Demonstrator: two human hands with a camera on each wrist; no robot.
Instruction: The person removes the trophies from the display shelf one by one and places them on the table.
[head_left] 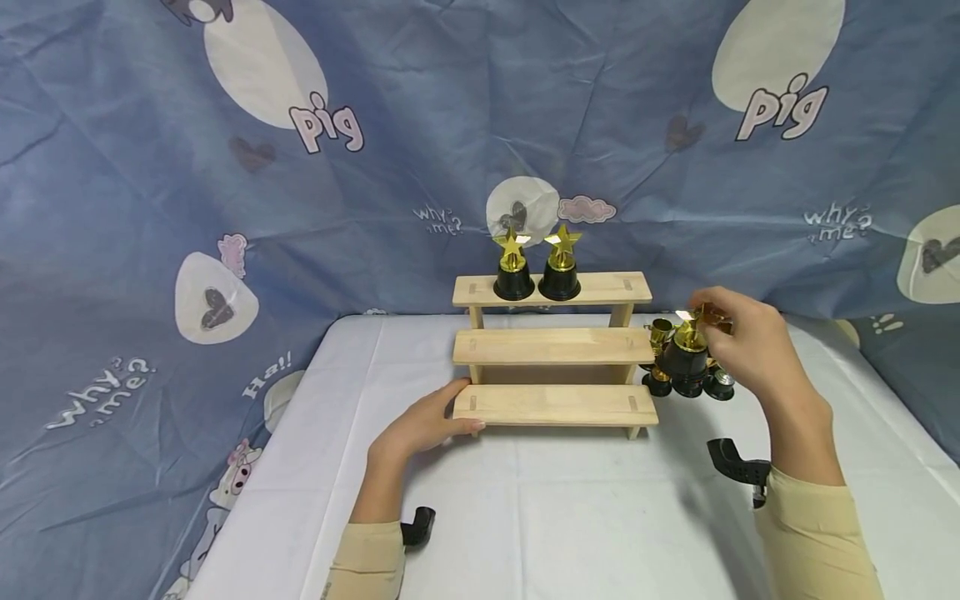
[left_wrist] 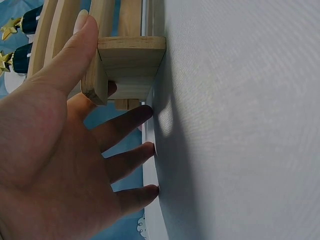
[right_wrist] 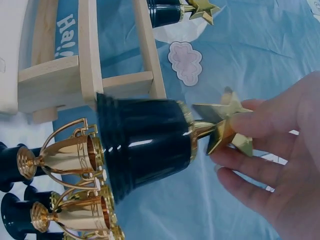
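Note:
My right hand (head_left: 742, 337) pinches a star trophy (right_wrist: 150, 145) by its gold star, between thumb and fingers. The trophy's black base hangs over a cluster of gold cup trophies (right_wrist: 75, 150), partly covering them in the head view. A three-tier wooden shelf stand (head_left: 555, 404) is in the middle. At its left end, my left hand (head_left: 427, 421) grips the lowest board, thumb along one edge and forefinger at the other. The remaining fingers spread down toward the cloth. Two star trophies, one left (head_left: 513, 271) and one right (head_left: 560, 271), stand upright on the top board.
A white cloth (head_left: 555, 508) covers the table. Behind it hangs a blue printed curtain (head_left: 420, 150), close to the stand's back. The cup trophies crowd the table just right of the stand. Black camera mounts (head_left: 738, 467) stick out from both wrists.

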